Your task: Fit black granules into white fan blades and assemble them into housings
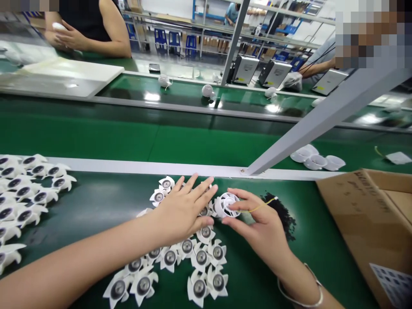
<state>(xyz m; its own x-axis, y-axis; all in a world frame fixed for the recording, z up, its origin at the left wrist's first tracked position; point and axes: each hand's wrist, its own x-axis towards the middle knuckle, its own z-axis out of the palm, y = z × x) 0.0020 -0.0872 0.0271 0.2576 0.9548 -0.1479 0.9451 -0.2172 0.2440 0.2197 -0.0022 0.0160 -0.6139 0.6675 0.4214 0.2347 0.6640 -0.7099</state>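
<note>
My right hand (265,227) has its thumb and fingers closed around the rim of a round white fan frame (227,205), clamped from the right side. The frame sits just right of my left hand, above the green tabletop (257,274), and its spokes face up at me. A thin yellow wire (262,207) runs from it across my fingers and ends in a small white tip. I wear a pale bracelet (320,296) on this wrist.

My left hand (180,208) is flat and palm down, its fingers spread apart, over a cluster of white fan impellers (170,257) with grey hubs. I cannot tell whether the palm touches those beneath it. The cluster spreads from under my fingers down toward the near edge of my view. A second batch of impellers (24,191), with dark hubs, lies well apart at the far left.

Just beyond my right hand is a heap of small black parts (287,223), and to the right of that stands a cardboard box (350,206). Past the white rail (144,167), three white cup-shaped pieces (315,162) rest on the green belt (180,139). Across from me, a co-worker's hands (75,39) hold a white piece (59,26).
</note>
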